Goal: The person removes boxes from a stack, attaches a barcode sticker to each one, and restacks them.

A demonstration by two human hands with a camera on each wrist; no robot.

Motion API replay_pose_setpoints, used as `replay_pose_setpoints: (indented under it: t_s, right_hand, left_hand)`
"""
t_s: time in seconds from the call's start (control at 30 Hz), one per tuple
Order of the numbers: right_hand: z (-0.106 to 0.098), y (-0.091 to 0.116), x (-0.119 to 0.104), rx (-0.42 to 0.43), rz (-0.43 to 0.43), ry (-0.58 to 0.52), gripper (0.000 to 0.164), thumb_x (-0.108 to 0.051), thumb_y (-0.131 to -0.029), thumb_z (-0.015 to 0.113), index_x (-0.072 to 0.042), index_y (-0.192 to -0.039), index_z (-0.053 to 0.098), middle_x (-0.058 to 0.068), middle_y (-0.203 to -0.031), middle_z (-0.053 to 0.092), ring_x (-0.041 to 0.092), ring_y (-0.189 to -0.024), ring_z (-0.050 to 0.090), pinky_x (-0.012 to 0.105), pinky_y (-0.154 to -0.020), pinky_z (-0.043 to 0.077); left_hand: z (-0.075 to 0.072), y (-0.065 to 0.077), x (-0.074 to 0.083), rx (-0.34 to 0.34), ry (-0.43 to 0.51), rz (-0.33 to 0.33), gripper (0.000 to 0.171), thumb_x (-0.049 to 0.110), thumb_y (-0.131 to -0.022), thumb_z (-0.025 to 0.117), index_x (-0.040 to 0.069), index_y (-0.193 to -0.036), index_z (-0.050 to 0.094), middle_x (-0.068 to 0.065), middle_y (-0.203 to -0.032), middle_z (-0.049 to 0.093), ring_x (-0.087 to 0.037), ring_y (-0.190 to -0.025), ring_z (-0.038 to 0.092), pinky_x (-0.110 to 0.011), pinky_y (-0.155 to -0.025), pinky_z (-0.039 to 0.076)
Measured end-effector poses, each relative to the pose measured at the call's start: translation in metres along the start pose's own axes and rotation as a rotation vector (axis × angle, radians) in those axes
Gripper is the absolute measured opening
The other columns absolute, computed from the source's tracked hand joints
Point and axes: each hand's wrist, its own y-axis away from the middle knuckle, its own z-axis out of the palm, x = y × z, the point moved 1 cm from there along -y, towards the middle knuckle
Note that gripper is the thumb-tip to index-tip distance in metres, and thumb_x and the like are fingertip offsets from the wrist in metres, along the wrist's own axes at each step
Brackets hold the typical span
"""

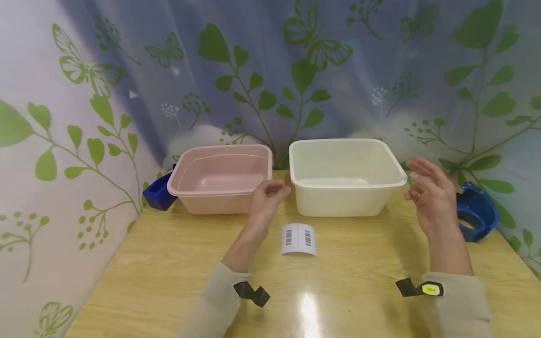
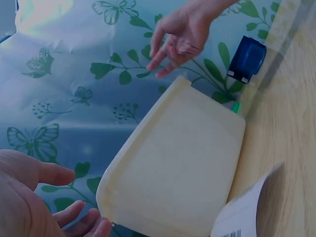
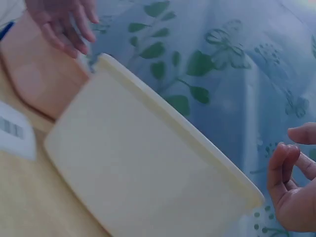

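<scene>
A white plastic basin [image 1: 342,202] stands upright on the table with its inside in view. My left hand [image 1: 267,199] hovers between it and a pink basin [image 1: 220,203]; in the left wrist view, the relaxed fingers of that hand [image 2: 47,197] hold nothing and come close to the white basin's corner. Off the white basin's right rim, my right hand [image 1: 435,199] is raised with loosely bent fingers. Seen in the right wrist view, the right hand [image 3: 296,182] has nothing between thumb and fingers. A small green item [image 2: 236,106] shows beside the white basin, its kind unclear.
A folded white card with barcodes [image 1: 298,239] lies on the wooden table [image 1: 169,272] before the basins. Left of the pink basin is a blue box-like holder [image 1: 159,193]; a round blue holder [image 1: 477,213] sits at the right edge. Patterned curtain [image 1: 253,122] hangs behind.
</scene>
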Motion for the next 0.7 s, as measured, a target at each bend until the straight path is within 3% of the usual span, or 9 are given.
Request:
replay_pose_setpoints:
  t_s: [0.3,0.7]
  right_hand:
    - [0.034,0.029,0.024,-0.191,0.094,0.297,0.03,-0.004,-0.106,0.057,-0.009,-0.135,0.062,-0.001,-0.112,0.058,0.01,-0.065,0.043,0.024,-0.058,0.05]
    - [0.046,0.054,0.062,-0.315,0.324,0.421,0.023,-0.012,-0.105,0.061,-0.011,-0.128,0.066,-0.006,-0.1,0.056,0.006,-0.069,0.046,0.022,-0.061,0.051]
  left_hand:
    - [-0.011,0.0,-0.014,-0.13,-0.133,-0.039,0.031,0.011,-0.096,0.072,-0.001,-0.124,0.067,-0.014,-0.121,0.069,-0.027,-0.112,0.064,-0.042,-0.101,0.053]
    - [-0.017,-0.004,-0.044,-0.369,-0.287,-0.077,0.033,0.014,-0.099,0.069,0.0,-0.128,0.066,-0.015,-0.131,0.066,-0.03,-0.118,0.061,-0.045,-0.1,0.053]
